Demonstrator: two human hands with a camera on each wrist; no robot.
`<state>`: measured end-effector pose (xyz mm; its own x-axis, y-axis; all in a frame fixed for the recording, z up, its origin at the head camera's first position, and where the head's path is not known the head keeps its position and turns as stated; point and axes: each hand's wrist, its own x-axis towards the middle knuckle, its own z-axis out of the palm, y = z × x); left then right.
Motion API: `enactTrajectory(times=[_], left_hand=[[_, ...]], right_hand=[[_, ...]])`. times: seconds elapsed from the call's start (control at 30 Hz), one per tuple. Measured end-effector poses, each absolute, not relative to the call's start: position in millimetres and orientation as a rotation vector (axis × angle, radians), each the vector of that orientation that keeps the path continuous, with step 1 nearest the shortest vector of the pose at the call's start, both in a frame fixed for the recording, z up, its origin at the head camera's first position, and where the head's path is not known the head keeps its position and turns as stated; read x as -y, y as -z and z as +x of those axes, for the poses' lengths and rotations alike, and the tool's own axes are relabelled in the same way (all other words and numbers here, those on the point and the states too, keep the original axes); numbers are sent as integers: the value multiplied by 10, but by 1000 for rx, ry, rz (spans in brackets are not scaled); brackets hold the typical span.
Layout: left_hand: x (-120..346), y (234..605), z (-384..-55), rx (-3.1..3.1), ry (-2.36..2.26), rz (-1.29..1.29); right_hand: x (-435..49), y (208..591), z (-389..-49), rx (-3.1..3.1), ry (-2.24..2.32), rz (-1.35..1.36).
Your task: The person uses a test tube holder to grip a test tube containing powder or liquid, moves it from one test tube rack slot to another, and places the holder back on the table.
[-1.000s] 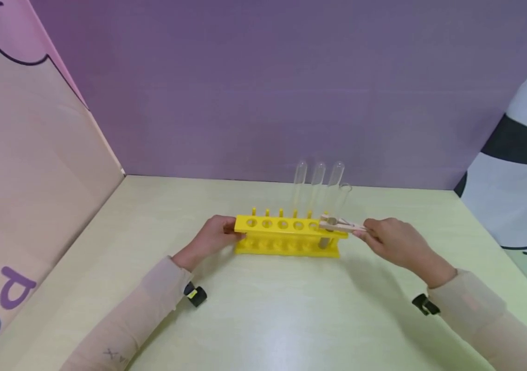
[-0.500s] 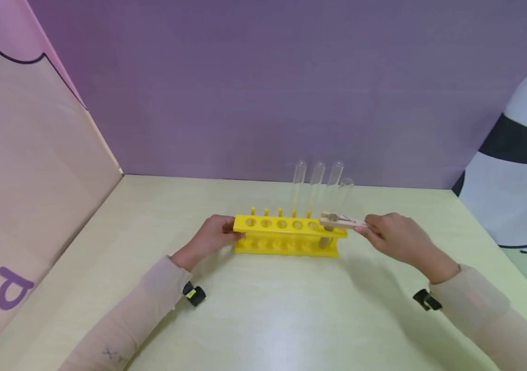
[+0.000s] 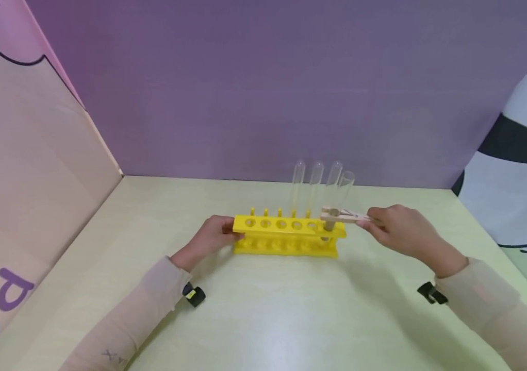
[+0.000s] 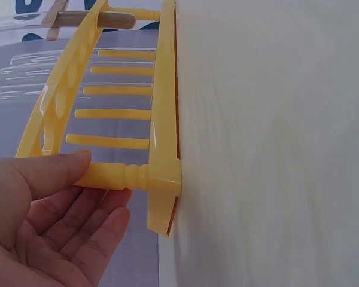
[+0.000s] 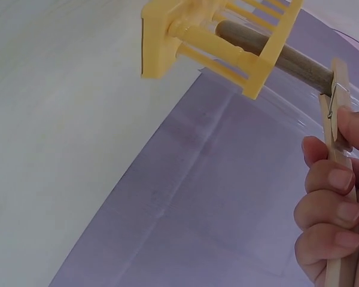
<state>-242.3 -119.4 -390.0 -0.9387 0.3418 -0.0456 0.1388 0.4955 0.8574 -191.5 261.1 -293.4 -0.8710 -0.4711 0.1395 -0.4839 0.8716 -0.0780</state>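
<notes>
A yellow test tube rack stands upright on the table. At its left end my left hand holds the end post between thumb and fingers. My right hand grips the handle of a wooden test tube holder, fingers curled round it in the right wrist view. Its jaws clasp a glass test tube containing brownish liquid. The tube passes through the rack's rightmost hole, its rounded bottom between the top plate and the base in the left wrist view.
Three clear test tubes sit upside down on pegs along the rack's back right. Other pegs stand bare to the left. A purple backdrop rises behind the pale table, with printed panels on both sides.
My right hand has risen slightly, lifting the holder and the test tube. The brown liquid now sits higher in the rack. My left hand and the rack have stayed in place.
</notes>
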Motion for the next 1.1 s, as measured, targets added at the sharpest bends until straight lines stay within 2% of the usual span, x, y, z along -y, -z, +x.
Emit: enactTrajectory(times=[1.1], left_hand=[[1230,3913,-2415,-2562,-1384,388]], right_hand=[[-2562,2535,-1876,2880,-175,735]])
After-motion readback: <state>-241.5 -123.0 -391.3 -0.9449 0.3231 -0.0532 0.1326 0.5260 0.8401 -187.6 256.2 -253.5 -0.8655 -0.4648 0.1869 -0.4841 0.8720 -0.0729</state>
